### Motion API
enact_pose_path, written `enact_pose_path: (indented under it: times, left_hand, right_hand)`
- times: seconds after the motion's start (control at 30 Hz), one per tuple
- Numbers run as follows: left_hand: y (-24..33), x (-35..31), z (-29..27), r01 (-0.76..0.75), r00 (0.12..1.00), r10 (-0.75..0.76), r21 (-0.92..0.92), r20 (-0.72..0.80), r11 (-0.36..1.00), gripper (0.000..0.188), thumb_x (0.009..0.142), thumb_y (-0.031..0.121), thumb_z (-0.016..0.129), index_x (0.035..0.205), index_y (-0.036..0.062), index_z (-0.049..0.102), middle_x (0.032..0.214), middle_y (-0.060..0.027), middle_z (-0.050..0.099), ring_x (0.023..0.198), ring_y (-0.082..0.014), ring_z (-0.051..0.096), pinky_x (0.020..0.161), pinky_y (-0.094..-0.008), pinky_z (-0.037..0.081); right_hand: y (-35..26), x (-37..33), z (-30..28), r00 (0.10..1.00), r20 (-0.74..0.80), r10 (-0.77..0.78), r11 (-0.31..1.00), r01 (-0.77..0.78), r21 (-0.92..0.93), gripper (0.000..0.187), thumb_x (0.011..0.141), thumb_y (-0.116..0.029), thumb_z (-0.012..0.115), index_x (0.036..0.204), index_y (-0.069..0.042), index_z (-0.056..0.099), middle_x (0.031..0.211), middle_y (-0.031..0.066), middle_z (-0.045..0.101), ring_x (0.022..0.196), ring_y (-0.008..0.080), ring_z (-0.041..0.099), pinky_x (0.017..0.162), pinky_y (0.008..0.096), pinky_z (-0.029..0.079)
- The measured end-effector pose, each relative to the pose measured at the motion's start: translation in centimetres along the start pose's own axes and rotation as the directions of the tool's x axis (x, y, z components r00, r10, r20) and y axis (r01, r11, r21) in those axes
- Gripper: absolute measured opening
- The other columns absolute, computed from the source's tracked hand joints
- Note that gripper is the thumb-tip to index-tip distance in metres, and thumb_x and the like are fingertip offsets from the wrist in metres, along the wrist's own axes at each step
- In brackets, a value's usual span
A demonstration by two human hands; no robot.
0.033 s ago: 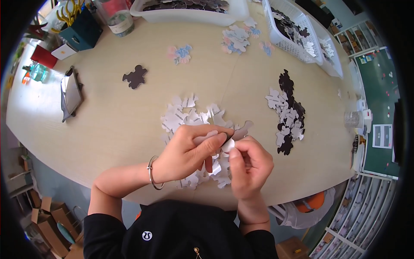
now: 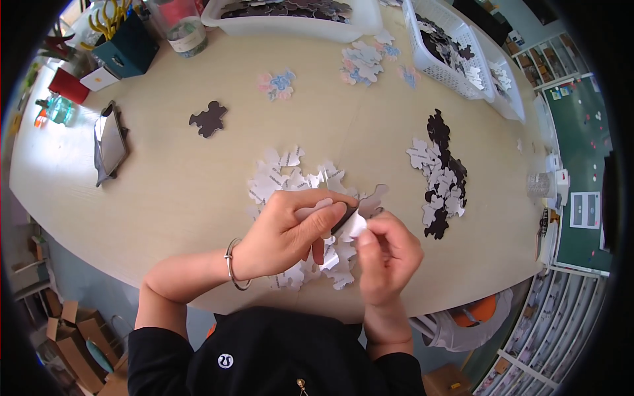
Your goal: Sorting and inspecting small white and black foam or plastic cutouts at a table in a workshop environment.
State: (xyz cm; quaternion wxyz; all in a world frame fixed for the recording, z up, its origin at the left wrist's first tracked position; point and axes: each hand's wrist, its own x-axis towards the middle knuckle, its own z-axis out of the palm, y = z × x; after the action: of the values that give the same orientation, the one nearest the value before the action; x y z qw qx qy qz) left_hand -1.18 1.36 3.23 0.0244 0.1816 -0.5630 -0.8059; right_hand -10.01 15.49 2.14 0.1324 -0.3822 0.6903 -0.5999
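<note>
Out goes the right hand (image 2: 391,254), slightly farther right than before, fingers pinching the white paper (image 2: 356,225); more of it shows now, and more of the dark piece (image 2: 343,218) beside it! The left hand (image 2: 281,231) keeps its fingers clamped on that piece, above white scraps (image 2: 267,181) on the worktop (image 2: 152,211).

Pale table (image 2: 158,191) — white paper scraps (image 2: 267,181), one dark cutout (image 2: 210,120), mixed cutout pile (image 2: 448,179); white tub (image 2: 290,26), perforated basket (image 2: 452,74)
</note>
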Motion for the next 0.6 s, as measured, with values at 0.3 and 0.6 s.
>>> enact_pose_path:
  times: [0.3, 0.6]
  left_hand:
    - [1.6, 1.6, -3.0, 0.0, 0.994, -0.017, -0.152, -0.105, 0.988, 0.024, 0.089, 0.019, 0.051, 0.094, -0.0031, 0.059, 0.059, -0.0037, 0.055, 0.036, -0.0119, 0.05, 0.031, -0.0208, 0.034]
    - [1.0, 1.8, -3.0, 0.171, 0.983, -0.182, -0.302, -0.007, 0.938, 0.022, 0.088, 0.018, 0.052, 0.095, -0.0018, 0.059, 0.072, -0.0078, 0.059, 0.036, -0.0135, 0.05, 0.028, -0.0214, 0.034]
  right_hand:
    - [0.3, -0.9, -4.4, 0.94, -0.221, 0.26, 0.962, -0.231, 0.148, 0.006, 0.077, 0.004, 0.057, 0.073, 0.003, 0.053, 0.061, 0.0031, 0.05, 0.047, 0.0058, 0.044, 0.044, 0.0195, 0.034]
    - [0.6, 2.1, -2.0, 0.819, 0.054, -0.571, 0.623, 0.476, -0.621, 0.018, 0.064, 0.004, 0.072, 0.08, -0.002, 0.064, 0.084, 0.0066, 0.058, 0.071, 0.0223, 0.055, 0.057, 0.03, 0.044]
